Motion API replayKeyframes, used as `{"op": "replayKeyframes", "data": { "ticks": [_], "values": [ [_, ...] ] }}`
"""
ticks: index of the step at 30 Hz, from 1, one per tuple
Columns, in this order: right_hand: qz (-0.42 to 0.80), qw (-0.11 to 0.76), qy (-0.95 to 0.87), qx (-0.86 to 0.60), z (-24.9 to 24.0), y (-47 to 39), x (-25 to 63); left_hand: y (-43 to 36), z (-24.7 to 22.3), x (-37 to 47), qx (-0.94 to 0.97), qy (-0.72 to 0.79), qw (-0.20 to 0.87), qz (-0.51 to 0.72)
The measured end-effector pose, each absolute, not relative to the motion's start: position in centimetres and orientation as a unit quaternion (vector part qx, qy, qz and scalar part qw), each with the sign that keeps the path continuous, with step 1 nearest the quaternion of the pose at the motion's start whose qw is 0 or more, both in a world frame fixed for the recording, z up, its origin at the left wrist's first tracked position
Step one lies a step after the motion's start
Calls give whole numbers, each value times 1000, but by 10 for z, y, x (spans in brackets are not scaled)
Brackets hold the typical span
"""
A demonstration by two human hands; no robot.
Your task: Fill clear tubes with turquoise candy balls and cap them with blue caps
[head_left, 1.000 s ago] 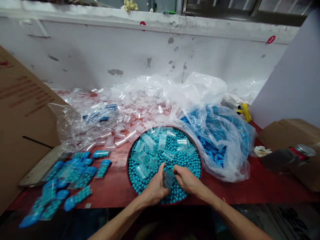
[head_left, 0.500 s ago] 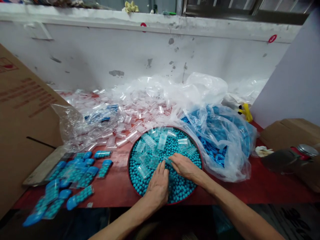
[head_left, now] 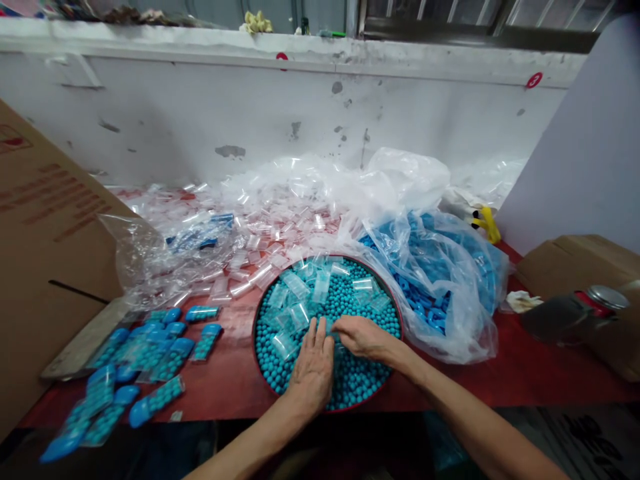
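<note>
A round red-rimmed tray (head_left: pixel 256 347) full of turquoise beads (head_left: pixel 363 383) sits in front of me, with several clear plastic tubes (head_left: pixel 297 285) lying on the beads. My left hand (head_left: pixel 314 370) rests over the beads with fingers stretched out, its fingertips beside a clear tube between my hands. My right hand (head_left: pixel 367 339) has its fingers bent and pinched together at that tube, which is mostly hidden. Left of the tray lie several bead-filled tubes with blue caps (head_left: pixel 165 360).
Loose clear tubes (head_left: pixel 260 243) are heaped behind the tray. A plastic bag of blue caps (head_left: pixel 435 287) stands at right, near a dark bottle with a metal lid (head_left: pixel 560 317) and a brown box (head_left: pixel 580 267). A large carton (head_left: pixel 45 267) borders the left side.
My right hand has shifted slightly left and its fingers have curled in more. My left hand has flattened a little over the beads. The view has shifted slightly.
</note>
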State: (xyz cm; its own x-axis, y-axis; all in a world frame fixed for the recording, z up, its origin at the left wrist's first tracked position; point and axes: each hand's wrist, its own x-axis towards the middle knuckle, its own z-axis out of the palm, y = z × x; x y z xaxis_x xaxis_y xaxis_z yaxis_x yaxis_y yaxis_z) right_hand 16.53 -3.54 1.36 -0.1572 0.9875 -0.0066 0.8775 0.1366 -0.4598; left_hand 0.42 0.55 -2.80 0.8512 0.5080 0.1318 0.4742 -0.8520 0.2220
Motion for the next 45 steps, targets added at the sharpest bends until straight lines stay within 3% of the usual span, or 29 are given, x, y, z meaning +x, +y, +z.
{"op": "replayKeyframes", "data": {
  "ticks": [4,9,17,22,25,28,31,35,39,45],
  "values": [
    [221,182,-731,-620,8,-45,171,11,-32,3,967,201,132,88],
    [175,220,-696,-661,20,-42,180,9,-33,0,969,208,112,76],
    [142,61,-800,-580,14,-25,168,11,-19,-8,952,257,156,52],
    [57,32,-788,-612,7,-32,155,15,-8,-11,937,275,204,61],
    [65,18,-763,-642,8,-33,150,17,-9,-12,931,267,237,81],
    [93,86,-730,-672,13,-33,153,18,-10,-12,912,268,287,116],
    [149,250,-685,-668,17,-35,158,16,-8,-8,902,258,314,144],
    [357,398,-559,-634,9,-39,157,15,0,0,863,277,404,129],
    [503,368,-507,-595,-1,-44,155,18,1,2,837,290,455,89],
    [291,268,-651,-648,2,-52,161,14,-9,-1,862,303,400,75]
  ]
}}
